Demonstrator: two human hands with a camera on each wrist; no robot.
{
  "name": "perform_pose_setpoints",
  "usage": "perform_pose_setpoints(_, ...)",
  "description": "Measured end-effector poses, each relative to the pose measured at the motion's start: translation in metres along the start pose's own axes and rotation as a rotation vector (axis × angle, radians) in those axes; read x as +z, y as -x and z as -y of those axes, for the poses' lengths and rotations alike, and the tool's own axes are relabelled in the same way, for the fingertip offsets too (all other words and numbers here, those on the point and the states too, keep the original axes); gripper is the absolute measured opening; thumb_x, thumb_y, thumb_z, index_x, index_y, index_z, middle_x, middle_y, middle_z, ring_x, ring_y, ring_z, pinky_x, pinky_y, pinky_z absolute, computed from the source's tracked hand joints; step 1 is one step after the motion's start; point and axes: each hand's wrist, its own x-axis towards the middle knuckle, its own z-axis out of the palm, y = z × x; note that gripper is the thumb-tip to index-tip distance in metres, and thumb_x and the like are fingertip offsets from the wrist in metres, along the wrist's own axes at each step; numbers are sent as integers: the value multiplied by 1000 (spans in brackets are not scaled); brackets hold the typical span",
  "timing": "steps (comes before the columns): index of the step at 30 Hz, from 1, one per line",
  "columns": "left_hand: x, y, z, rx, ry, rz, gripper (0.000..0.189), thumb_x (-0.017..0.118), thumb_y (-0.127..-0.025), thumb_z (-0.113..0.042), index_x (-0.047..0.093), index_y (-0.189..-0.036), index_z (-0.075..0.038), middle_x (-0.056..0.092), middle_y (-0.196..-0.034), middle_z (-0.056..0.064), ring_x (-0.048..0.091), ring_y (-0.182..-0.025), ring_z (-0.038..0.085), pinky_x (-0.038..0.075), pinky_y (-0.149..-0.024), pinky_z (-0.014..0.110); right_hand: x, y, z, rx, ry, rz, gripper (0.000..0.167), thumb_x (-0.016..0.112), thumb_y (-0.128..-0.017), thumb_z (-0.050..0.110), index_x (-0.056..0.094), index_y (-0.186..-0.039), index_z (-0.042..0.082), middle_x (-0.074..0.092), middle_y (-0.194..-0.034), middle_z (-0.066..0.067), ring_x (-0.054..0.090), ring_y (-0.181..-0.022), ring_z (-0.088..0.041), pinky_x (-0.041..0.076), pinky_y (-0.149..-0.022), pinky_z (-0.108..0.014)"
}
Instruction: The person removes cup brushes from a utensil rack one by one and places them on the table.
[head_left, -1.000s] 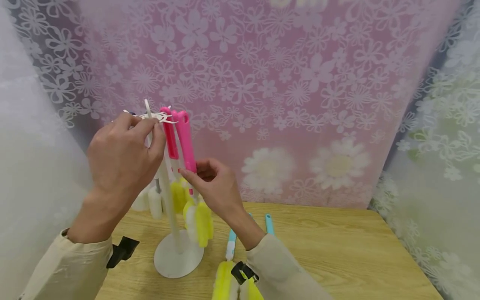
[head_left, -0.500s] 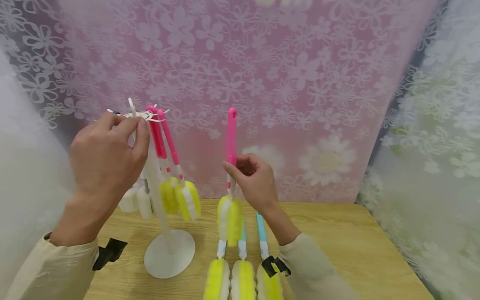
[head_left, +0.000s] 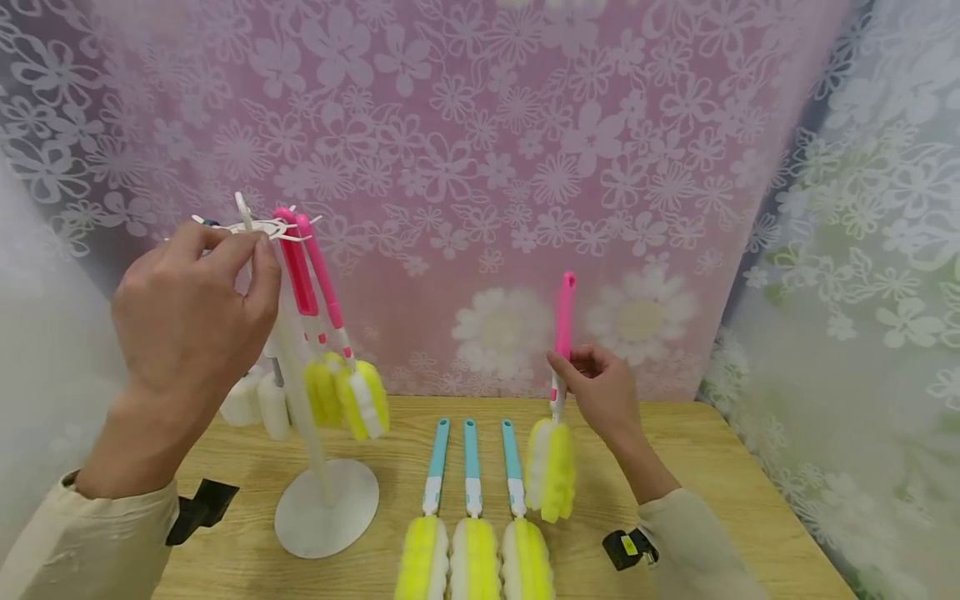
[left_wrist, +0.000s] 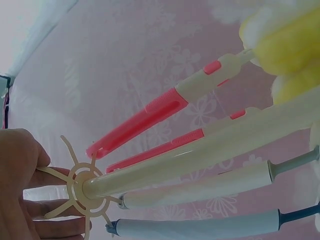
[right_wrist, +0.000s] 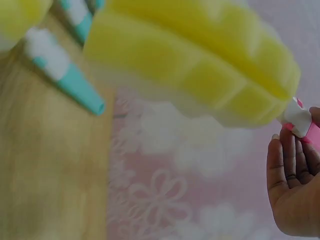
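Note:
My left hand (head_left: 198,308) grips the white hook ring (left_wrist: 90,192) at the top of an upright stand (head_left: 327,508). Its fingers lie around and behind the hooks in the left wrist view. Two pink-handled sponge brushes (head_left: 363,400) hang from the ring's right side. On the far side of the pole hang white-headed brushes (head_left: 273,404), partly hidden. Out to the right, my right hand (head_left: 603,396) pinches another pink-handled sponge brush (head_left: 551,471) near the lower handle. That brush is upright, its yellow and white sponge pointing down, above the wooden table.
Three blue-handled sponge brushes (head_left: 474,558) lie side by side on the wooden table (head_left: 675,533), handles pointing away from me. A pink flowered curtain (head_left: 480,167) stands behind the table, and pale curtains (head_left: 885,333) flank it.
My right hand has taken one pink-handled brush off the ring and carried it right, past the blue-handled brushes. The left hand keeps its grip on the stand's top.

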Motion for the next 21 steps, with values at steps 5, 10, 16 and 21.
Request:
perform_pose_setpoints(5, 1, 0, -1, -5, 4, -8, 39, 42, -94, -26, 73, -89, -3, 62, -83, 21, 54, -62, 41, 40, -54, 52, -14, 11, -34, 152, 32, 64, 36, 69, -87, 34, 65, -98, 0, 65, -83, -11, 63, -70, -21, 55, -63, -27)
perform_pose_setpoints(10, -1, 0, 0, -9, -6, 9, 41, 42, -95, -27, 73, -91, -2, 62, -83, 22, 54, -62, 41, 40, -54, 51, -16, 19, -62, 280, 107, 127, 37, 69, -87, 35, 64, -95, -1, 65, -78, -8, 62, -66, -21, 54, -60, -30)
perform_pose_setpoints(16, -2, 1, -1, -3, -11, 22, 41, 41, -95, -28, 73, -94, -2, 61, -84, 21, 54, -62, 40, 40, -54, 51, -11, 32, -90, 364, 160, 198, 34, 69, -87, 32, 64, -89, -2, 61, -70, -8, 60, -60, -22, 55, -61, -38)
perform_pose_setpoints(21, -2, 1, -1, -4, -8, 24, 41, 41, -95, -28, 73, -96, -3, 61, -84, 21, 54, -63, 40, 41, -54, 51, -1, 40, -104, 388, 194, 243, 31, 70, -86, 31, 65, -80, 0, 56, -59, -7, 57, -52, -21, 53, -54, -35)
